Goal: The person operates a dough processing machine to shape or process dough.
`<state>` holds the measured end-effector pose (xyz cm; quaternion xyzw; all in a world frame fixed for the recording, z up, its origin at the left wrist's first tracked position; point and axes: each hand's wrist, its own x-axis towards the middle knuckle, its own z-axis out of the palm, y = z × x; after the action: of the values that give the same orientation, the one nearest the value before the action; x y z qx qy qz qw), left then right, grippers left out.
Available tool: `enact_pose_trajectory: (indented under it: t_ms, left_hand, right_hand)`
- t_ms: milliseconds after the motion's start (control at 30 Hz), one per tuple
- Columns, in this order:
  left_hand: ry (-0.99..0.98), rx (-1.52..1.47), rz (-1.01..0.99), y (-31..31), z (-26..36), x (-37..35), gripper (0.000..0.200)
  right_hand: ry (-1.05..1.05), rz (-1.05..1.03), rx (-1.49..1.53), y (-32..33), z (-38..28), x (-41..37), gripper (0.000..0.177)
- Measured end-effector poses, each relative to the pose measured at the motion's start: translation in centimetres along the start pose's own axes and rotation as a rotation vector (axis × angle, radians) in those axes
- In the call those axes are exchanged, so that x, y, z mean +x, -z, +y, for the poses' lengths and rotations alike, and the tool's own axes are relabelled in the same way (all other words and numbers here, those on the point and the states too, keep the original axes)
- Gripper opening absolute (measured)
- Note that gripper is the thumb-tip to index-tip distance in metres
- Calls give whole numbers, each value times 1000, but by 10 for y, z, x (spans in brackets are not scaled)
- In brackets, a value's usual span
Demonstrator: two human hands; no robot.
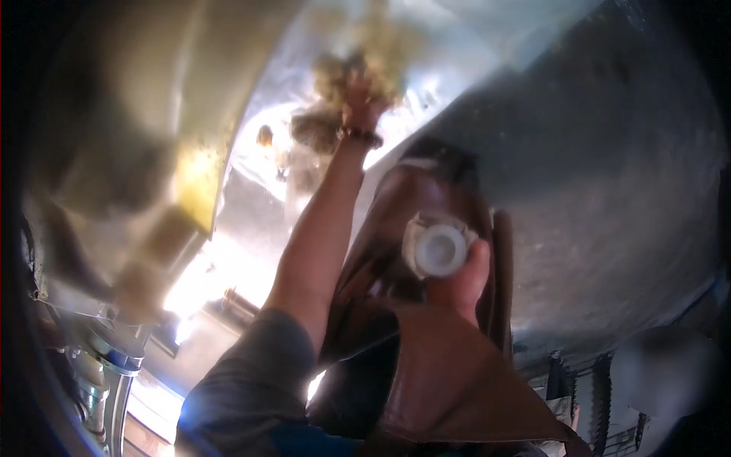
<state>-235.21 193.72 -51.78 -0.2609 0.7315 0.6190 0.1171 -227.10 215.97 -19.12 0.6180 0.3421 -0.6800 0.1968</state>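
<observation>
My right hand (476, 278) is closed around a white, round, cup-like piece (442, 250), its ringed end facing me. Behind it hangs a brown leather garment (464, 365), which spreads across my lower body. Stretched far up and forward, my left hand (362, 103) wears a dark beaded bracelet (359, 137) at the wrist. A blurred yellowish-brown patch (381, 57) surrounds its fingers, which are smeared, and I cannot tell what they touch. Just left of that wrist is a brown, lumpy shape (316, 129) against a bright glare.
A large grey curved surface (601, 206) fills the right side. On the left, a yellowish metal-like panel (194, 175) hangs close by. Pipes or tubing (103, 373) stand at lower left. Dark ridged strips (601, 388) and a pale rounded blur (666, 369) sit at lower right.
</observation>
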Motion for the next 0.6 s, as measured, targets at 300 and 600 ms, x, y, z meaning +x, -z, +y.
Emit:
enact_pose_trajectory:
  t_ms: [300,600]
  left_hand:
    - [205,-478,-290,-94,74,33,30]
    - [526,-697,-62,-143,79,72,30]
  right_hand:
    - [42,-92,344,23,0,10,26]
    - [117,-56,296,32,-19,14,23]
